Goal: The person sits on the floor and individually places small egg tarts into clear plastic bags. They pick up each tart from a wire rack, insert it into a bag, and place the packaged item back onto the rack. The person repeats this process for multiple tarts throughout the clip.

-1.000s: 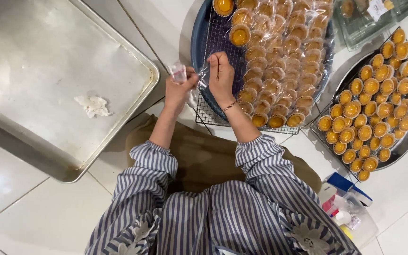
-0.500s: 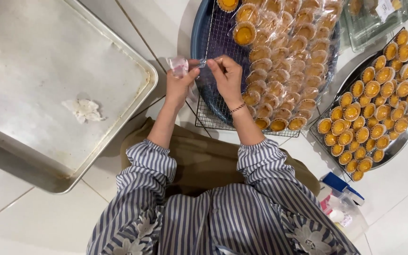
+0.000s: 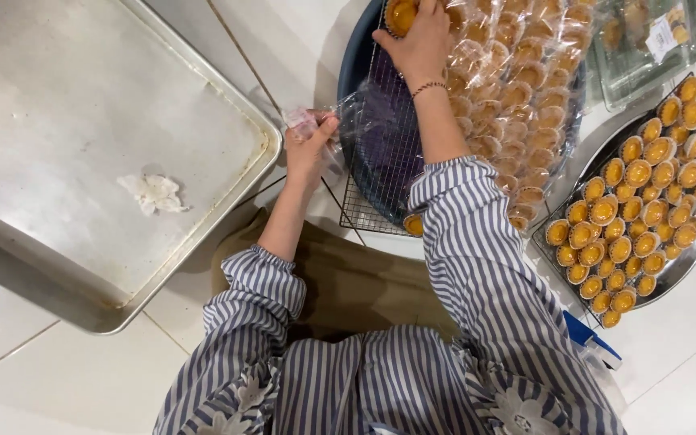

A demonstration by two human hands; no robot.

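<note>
My left hand (image 3: 308,145) holds a small clear plastic bag (image 3: 340,121) by its mouth, just left of a wire rack (image 3: 372,201) on a round dark blue tray (image 3: 352,72). My right hand (image 3: 424,36) reaches to the far end of the rack and closes on a yellow tart (image 3: 401,14). Many bagged tarts (image 3: 517,89) lie in rows on the rack to the right of that hand.
A large metal baking tray (image 3: 82,121) with a crumpled white paper (image 3: 153,193) lies at the left on the white tiled floor. A round tray of unwrapped yellow tarts (image 3: 646,209) sits at the right. A blue-capped bottle (image 3: 590,342) stands near my right side.
My right hand has left the bag and stretched forward to the far end of the rack onto a tart. My left hand keeps the bag, now lower and nearer the rack.
</note>
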